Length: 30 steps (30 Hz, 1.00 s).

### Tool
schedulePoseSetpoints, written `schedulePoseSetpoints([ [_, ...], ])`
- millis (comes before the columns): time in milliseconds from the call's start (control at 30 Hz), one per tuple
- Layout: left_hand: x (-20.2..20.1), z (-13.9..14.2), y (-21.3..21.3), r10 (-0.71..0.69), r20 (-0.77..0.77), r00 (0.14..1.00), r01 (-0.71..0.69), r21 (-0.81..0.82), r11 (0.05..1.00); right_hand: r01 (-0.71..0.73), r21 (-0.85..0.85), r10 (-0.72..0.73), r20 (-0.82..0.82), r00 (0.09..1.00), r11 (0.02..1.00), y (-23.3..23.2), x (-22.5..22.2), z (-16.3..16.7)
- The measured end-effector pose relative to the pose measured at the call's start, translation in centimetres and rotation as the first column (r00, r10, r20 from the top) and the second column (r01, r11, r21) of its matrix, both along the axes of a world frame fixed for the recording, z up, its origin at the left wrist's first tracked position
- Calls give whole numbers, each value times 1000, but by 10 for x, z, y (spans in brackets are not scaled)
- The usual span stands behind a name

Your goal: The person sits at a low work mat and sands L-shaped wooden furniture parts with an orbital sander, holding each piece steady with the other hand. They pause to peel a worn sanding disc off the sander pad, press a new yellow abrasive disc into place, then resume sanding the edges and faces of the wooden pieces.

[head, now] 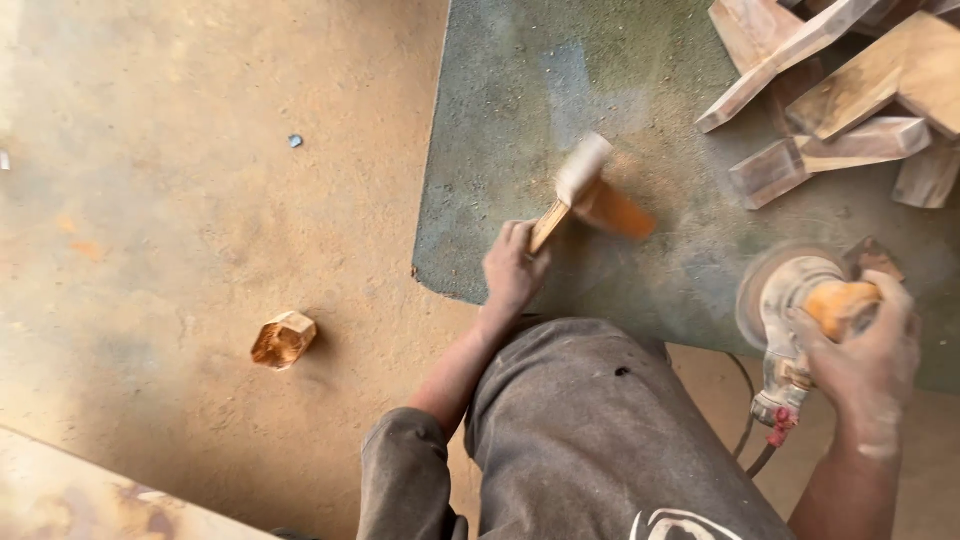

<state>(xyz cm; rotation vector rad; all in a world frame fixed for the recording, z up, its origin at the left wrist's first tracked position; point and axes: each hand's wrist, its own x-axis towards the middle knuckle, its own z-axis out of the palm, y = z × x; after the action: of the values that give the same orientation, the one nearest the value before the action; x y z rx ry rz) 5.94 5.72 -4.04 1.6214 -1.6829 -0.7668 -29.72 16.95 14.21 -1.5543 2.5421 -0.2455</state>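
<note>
The left hand (512, 268) grips a blurred wooden piece (590, 195), perhaps mallet-shaped, over the grey mat (520, 100). The right hand (868, 345) clasps a sander (795, 300) at the near right. Wood offcuts (840, 95) lie far right.

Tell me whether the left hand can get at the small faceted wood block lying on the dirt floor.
Probably not right now: the left hand grips a wooden piece, though nothing lies between it and the faceted block.
</note>
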Motion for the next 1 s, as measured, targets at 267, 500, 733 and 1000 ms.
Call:
schedulePoseSetpoints([
  [267,-20,11,12,-710,-81,700,714,62,697,113,74,-126,198,972,991,17,15,-26],
  [500,-69,12,-16,-617,425,662,682,1,732,62,-27,-52,258,965,998,8,38,-28],
  [733,-155,23,-40,-634,621,461,739,128,662,126,-13,-119,227,967,992,14,27,-19],
  [1000,-182,29,-52,-552,826,117,729,306,612,244,70,-254,258,932,967,24,6,-18],
])
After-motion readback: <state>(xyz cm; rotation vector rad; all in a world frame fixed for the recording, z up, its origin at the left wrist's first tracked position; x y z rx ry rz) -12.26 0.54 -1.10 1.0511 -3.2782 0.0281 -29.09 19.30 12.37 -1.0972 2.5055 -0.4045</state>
